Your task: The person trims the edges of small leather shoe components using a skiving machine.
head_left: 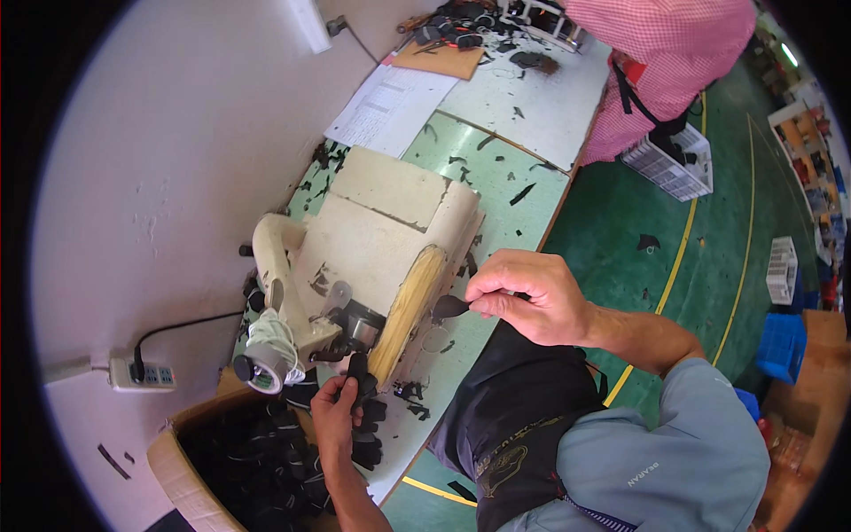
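My left hand (336,410) is closed, its thumb and fingers pinching a small black piece (358,365) beside the front of a cream-coloured machine (355,239). My right hand (530,297) is raised over the table's edge with fingers pinched together. From its fingertips a dark, leaf-shaped flap (450,307) points left toward the machine. Along the machine's near side runs a yellow, fibrous-looking strip (409,315). A metal part (362,326) sits on the machine next to my left hand. Several dark pieces (368,443) lie on the table beside my left wrist.
A cardboard box (177,470) of black pieces stands lower left, by a lamp with coiled white cord (273,341). Black scraps litter the pale table (496,191). Papers (390,106) lie farther back. A person in pink checks (665,53) is near a white crate (675,164).
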A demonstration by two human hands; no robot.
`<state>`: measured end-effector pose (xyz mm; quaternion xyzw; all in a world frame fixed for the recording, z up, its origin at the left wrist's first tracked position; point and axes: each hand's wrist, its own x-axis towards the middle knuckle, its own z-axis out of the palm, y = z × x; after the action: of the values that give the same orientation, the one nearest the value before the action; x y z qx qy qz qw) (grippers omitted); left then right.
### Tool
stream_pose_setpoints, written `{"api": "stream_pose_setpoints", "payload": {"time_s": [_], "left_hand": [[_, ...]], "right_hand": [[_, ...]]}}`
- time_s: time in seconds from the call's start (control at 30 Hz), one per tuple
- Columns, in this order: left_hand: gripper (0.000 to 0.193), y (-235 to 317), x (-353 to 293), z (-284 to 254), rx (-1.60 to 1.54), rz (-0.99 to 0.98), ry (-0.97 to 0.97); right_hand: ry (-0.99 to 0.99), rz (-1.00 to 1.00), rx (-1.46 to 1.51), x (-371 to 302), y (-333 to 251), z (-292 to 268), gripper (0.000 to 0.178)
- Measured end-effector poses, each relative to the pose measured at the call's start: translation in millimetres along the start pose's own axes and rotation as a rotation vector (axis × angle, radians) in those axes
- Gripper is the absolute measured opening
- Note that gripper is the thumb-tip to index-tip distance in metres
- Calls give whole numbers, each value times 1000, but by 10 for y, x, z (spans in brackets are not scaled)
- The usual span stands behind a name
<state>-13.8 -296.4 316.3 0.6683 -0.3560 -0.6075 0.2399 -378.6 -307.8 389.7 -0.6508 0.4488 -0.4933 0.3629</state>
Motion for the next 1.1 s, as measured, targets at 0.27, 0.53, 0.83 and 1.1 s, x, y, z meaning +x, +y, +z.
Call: {"api": "stream_pose_setpoints", "payload": {"time_s": [0.27, 0.53, 0.83, 1.1], "left_hand": [[15, -2, 8, 13, 28, 15, 19], [13, -84, 47, -137, 66, 37, 57], [52, 62, -369, 143, 196, -135, 392], [48, 97, -638, 310, 46, -175, 449]], "right_hand": [[827, 528, 602, -764, 1279, -610, 21], [1431, 1288, 721, -2554, 3186, -865, 22], [1335, 1150, 678, -2032, 3772, -1097, 10], [1118, 922, 299, -527, 4498, -1855, 23]]}}
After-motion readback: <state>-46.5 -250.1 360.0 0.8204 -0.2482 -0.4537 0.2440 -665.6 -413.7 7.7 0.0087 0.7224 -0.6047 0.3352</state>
